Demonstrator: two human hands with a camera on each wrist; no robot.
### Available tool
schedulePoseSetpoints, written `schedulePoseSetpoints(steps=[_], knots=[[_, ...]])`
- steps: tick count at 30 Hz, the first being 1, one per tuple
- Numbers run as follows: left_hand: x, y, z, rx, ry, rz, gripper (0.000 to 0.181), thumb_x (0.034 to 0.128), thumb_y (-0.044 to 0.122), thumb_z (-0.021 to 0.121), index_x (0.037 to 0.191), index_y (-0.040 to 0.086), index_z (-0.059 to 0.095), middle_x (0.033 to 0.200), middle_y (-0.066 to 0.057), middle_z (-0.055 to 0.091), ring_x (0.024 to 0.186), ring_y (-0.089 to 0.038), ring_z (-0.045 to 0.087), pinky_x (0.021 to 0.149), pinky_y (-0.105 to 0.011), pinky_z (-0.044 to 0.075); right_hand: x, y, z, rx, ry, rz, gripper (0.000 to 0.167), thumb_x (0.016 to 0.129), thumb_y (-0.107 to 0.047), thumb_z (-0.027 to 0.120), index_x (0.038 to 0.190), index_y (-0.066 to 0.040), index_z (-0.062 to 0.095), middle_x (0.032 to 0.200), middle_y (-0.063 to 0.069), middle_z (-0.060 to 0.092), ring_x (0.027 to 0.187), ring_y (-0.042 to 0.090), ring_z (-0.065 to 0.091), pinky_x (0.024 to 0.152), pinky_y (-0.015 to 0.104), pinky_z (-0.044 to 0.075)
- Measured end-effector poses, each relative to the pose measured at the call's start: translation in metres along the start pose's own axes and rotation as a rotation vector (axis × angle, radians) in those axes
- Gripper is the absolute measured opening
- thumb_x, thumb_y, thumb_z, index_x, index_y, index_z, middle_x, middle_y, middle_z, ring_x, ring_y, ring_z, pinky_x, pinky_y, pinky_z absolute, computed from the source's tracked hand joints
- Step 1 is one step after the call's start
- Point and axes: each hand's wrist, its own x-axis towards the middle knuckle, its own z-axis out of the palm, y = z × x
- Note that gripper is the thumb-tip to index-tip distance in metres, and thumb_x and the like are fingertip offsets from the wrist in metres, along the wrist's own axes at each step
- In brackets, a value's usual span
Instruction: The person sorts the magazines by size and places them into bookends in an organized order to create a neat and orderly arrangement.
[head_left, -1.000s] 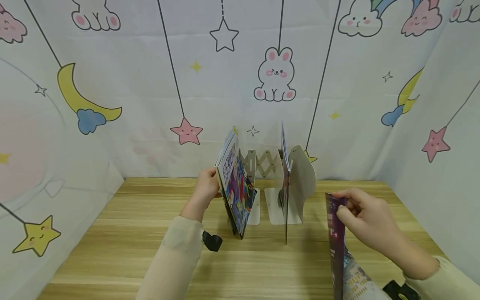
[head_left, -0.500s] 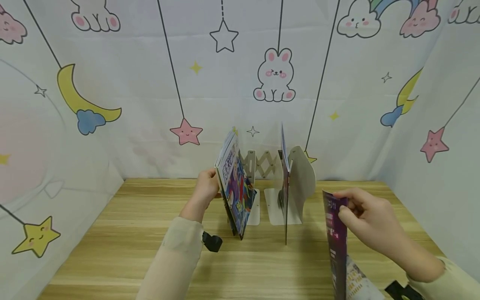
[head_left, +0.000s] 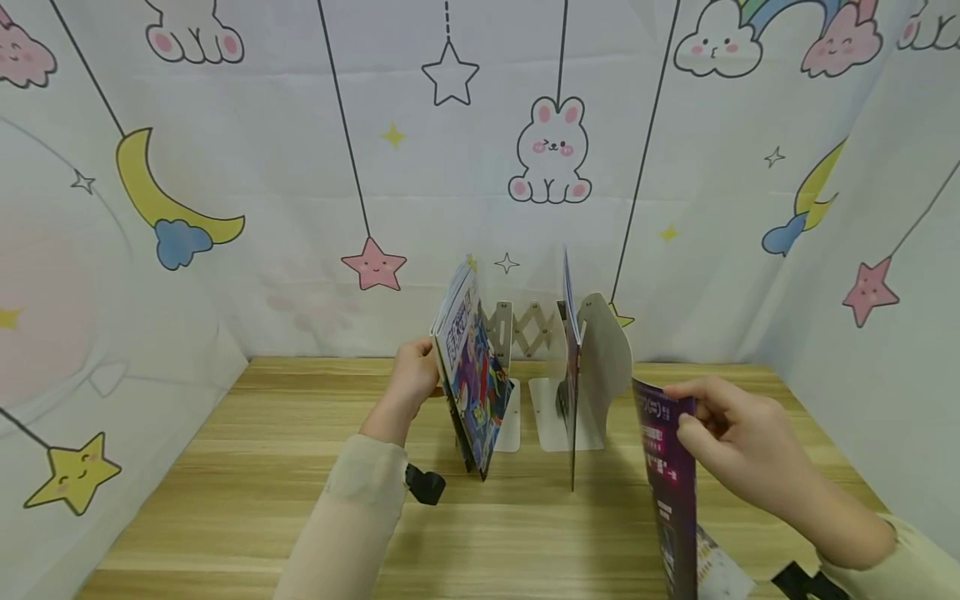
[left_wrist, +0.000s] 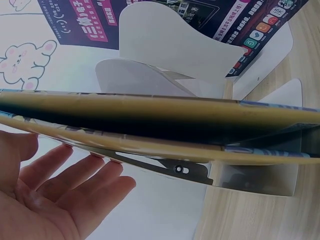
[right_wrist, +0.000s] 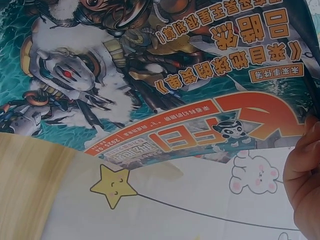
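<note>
My left hand (head_left: 415, 371) rests against the left side of colourful magazines (head_left: 474, 367), which lean beside a bookend's left plate. In the left wrist view, the left hand's fingers (left_wrist: 90, 187) are fairly straight, their tips touching the outer side. My right hand (head_left: 738, 446) pinches the upper edge of a purple-backed magazine (head_left: 667, 483), which hangs upright. In the right wrist view that magazine's illustrated cover (right_wrist: 150, 75) shows, with the right hand (right_wrist: 305, 180) at its edge. A cream metal bookend (head_left: 606, 358) with a folding lattice stands between the hands.
Another thin magazine (head_left: 572, 400) stands nearly edge-on in the bookend's right part. The wooden table (head_left: 300, 500) runs under everything. A white cloth backdrop (head_left: 315, 183) with bunnies, stars and moons encloses the back and sides.
The magazine in my right hand has turned, so more of its purple, lettered back shows and its left edge reaches further left. The left hand and its magazines have stayed still.
</note>
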Motion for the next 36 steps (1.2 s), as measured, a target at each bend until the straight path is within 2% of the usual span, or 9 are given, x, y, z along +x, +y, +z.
schedulePoseSetpoints(steps=[6,11,14,17,20,28,30,32,36], knots=[[0.0,0.0,0.0,-0.012,-0.006,0.008,0.036,0.1011,0.026,0.042,0.113,0.0,0.063,0.112,-0.019,0.061,0.084,-0.019,0.059,0.071,-0.034,0.057,0.0,-0.002,-0.001,-0.001,0.008,-0.01,0.037,0.068,0.013,0.059,0.097,-0.008,0.069,0.06,-0.015,0.041,0.048,-0.007,0.03,0.041,0.009,0.025],[0.0,-0.001,0.0,0.045,0.007,0.033,0.037,0.1012,0.027,0.041,0.112,0.0,0.064,0.116,-0.019,0.062,0.095,-0.023,0.056,0.073,-0.031,0.052,0.0,-0.005,-0.004,-0.004,0.005,-0.004,0.036,0.068,0.013,0.059,0.096,-0.008,0.069,0.061,-0.015,0.041,0.048,-0.006,0.031,0.042,0.009,0.026],[-0.001,0.0,0.0,0.033,0.005,0.022,0.036,0.1012,0.026,0.041,0.112,0.001,0.064,0.1,-0.014,0.063,0.086,-0.019,0.056,0.071,-0.032,0.054,0.001,-0.006,-0.005,-0.003,0.005,-0.01,0.036,0.068,0.014,0.059,0.095,-0.008,0.069,0.061,-0.016,0.042,0.048,-0.007,0.031,0.042,0.009,0.026],[-0.001,0.001,0.0,0.011,-0.002,-0.002,0.035,0.1011,0.026,0.041,0.113,0.003,0.064,0.079,-0.006,0.055,0.071,-0.015,0.054,0.069,-0.035,0.056,0.002,-0.006,-0.006,0.008,0.008,-0.027,0.037,0.067,0.014,0.058,0.096,-0.007,0.069,0.061,-0.015,0.042,0.049,-0.007,0.031,0.042,0.009,0.026],[-0.001,0.0,0.0,0.014,-0.004,-0.007,0.035,0.1011,0.027,0.041,0.114,0.004,0.064,0.074,-0.003,0.05,0.067,-0.013,0.051,0.068,-0.036,0.056,0.002,-0.006,-0.007,0.018,0.014,-0.041,0.037,0.066,0.014,0.058,0.095,-0.007,0.069,0.061,-0.015,0.042,0.049,-0.008,0.031,0.042,0.009,0.026],[-0.002,0.0,-0.001,0.055,0.006,0.025,0.037,0.101,0.029,0.041,0.116,0.004,0.064,0.091,-0.012,0.059,0.082,-0.02,0.054,0.072,-0.033,0.052,0.005,-0.008,-0.012,-0.003,0.015,-0.073,0.037,0.065,0.014,0.059,0.095,-0.006,0.069,0.061,-0.015,0.042,0.05,-0.009,0.03,0.044,0.007,0.025],[-0.002,0.0,-0.001,0.06,0.009,0.033,0.037,0.1008,0.029,0.042,0.116,0.003,0.064,0.102,-0.016,0.062,0.09,-0.023,0.055,0.074,-0.033,0.051,0.006,-0.008,-0.013,-0.002,0.013,-0.082,0.037,0.064,0.015,0.059,0.095,-0.005,0.068,0.062,-0.015,0.044,0.051,-0.009,0.031,0.044,0.007,0.026],[-0.002,0.001,-0.001,0.051,0.003,0.028,0.038,0.101,0.028,0.041,0.118,0.003,0.062,0.114,-0.017,0.062,0.097,-0.025,0.056,0.077,-0.035,0.053,0.007,-0.008,-0.015,0.006,0.014,-0.093,0.037,0.064,0.015,0.059,0.094,-0.004,0.068,0.063,-0.014,0.045,0.052,-0.009,0.032,0.045,0.007,0.026],[-0.002,0.001,0.0,0.01,-0.017,-0.003,0.037,0.1014,0.027,0.04,0.123,0.004,0.06,0.124,-0.019,0.058,0.101,-0.028,0.059,0.08,-0.041,0.056,0.009,-0.01,-0.018,0.002,0.021,-0.116,0.037,0.064,0.014,0.058,0.095,-0.005,0.068,0.063,-0.014,0.046,0.053,-0.008,0.033,0.045,0.007,0.027]])
